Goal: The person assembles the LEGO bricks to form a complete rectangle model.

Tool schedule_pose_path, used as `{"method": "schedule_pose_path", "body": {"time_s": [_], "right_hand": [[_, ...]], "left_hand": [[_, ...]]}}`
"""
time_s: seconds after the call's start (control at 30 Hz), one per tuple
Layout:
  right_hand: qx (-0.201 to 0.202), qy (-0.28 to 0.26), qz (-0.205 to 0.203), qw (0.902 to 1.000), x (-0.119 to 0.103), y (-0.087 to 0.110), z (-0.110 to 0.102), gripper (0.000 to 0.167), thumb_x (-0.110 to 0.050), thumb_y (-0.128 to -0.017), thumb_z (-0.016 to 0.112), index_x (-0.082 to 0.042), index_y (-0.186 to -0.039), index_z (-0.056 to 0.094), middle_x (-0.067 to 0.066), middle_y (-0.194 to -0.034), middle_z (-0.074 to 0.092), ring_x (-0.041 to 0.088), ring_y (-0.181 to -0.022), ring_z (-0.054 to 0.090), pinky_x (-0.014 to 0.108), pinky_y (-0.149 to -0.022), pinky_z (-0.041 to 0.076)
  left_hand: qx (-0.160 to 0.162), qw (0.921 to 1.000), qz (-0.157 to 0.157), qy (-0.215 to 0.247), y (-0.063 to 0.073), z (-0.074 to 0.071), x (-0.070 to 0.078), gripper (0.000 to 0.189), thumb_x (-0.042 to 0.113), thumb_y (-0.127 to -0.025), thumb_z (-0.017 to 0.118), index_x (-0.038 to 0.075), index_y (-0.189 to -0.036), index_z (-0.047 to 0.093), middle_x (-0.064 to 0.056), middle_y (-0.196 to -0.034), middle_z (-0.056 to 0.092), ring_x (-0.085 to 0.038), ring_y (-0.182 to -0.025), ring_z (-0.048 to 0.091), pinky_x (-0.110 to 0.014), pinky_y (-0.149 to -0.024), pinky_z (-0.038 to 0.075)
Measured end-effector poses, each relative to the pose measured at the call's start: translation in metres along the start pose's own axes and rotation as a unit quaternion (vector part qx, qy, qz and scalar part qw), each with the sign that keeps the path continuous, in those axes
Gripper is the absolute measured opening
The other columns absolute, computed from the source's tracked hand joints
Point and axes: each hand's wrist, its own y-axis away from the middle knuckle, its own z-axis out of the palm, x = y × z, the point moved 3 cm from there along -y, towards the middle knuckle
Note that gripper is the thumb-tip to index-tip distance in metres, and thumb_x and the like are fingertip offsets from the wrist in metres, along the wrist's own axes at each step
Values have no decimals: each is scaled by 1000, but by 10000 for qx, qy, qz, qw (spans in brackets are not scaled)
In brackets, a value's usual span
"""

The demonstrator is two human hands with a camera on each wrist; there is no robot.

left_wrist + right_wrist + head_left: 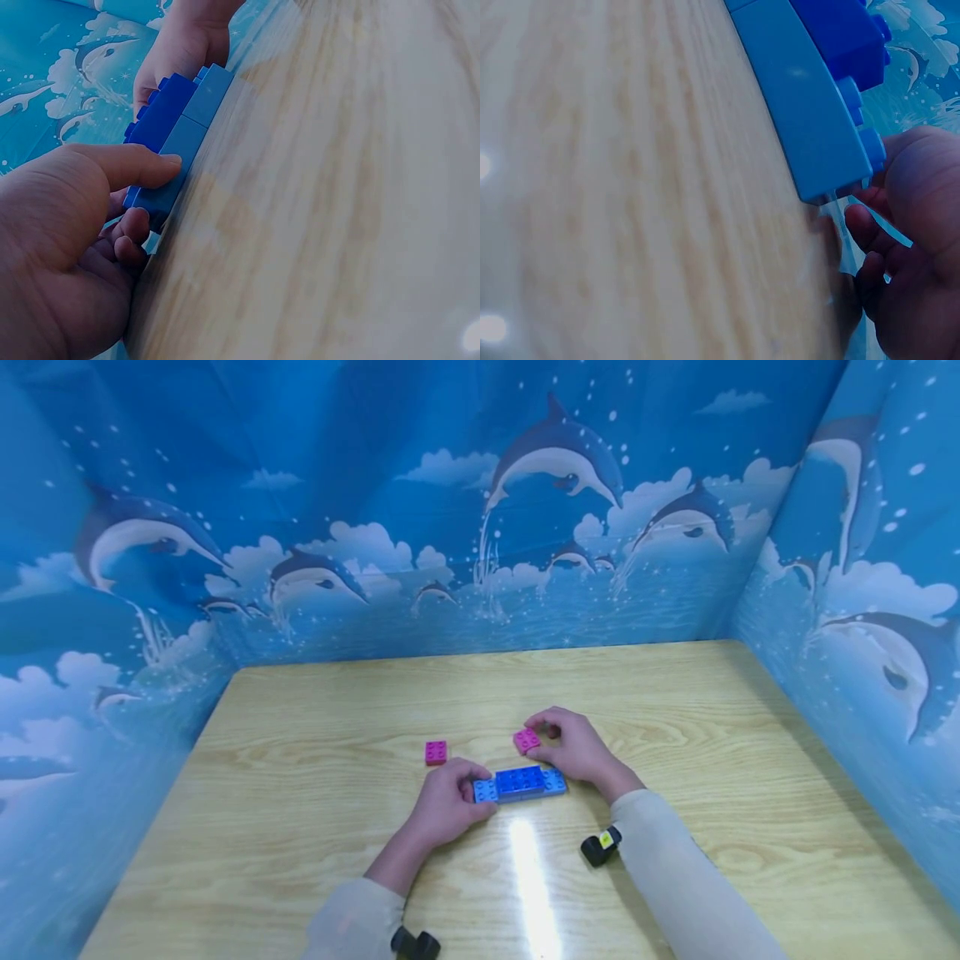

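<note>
Two light blue toy building bricks (485, 790) lie end to end on the table, bridged on top by a dark blue brick (520, 782). My left hand (442, 802) grips the left end of this assembly, its thumb along the near side in the left wrist view. Just behind the right end, my right hand (573, 747) holds a small pink brick (527, 741) between thumb and fingers. That pink brick is hidden in the right wrist view, where the light blue end and its studs stand close to the hand.
Another pink brick (436, 752) sits on the wooden table (300, 827), behind my left hand. Dolphin-printed curtains (420, 527) border the table at the back and both sides. A dark device (600, 847) is strapped at my right wrist, another (415, 944) at my left.
</note>
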Motion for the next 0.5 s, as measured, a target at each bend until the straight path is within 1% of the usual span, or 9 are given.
{"method": "schedule_pose_path", "body": {"time_s": [0.27, 0.5], "right_hand": [[178, -163, 161, 9996, 1, 5, -5, 38, -19, -80, 86, -16, -114, 70, -3, -106, 64, 20, -96, 56, 39, -86, 48], [262, -335, 244, 9988, -2, 13, -13, 38, -19, -80, 86, -15, -113, 69, -2, -106, 64, 22, -98, 57, 42, -88, 48]], "left_hand": [[5, 10000, 42, 35, 0, 1, -1, 37, 12, -73, 88, 12, -105, 71, 0, -80, 56, -16, -69, 52, -28, -59, 46], [-6, 10000, 48, 46, 0, 1, -1, 37, 12, -73, 88, 12, -106, 71, -1, -81, 56, -16, -70, 52, -28, -59, 47]]}}
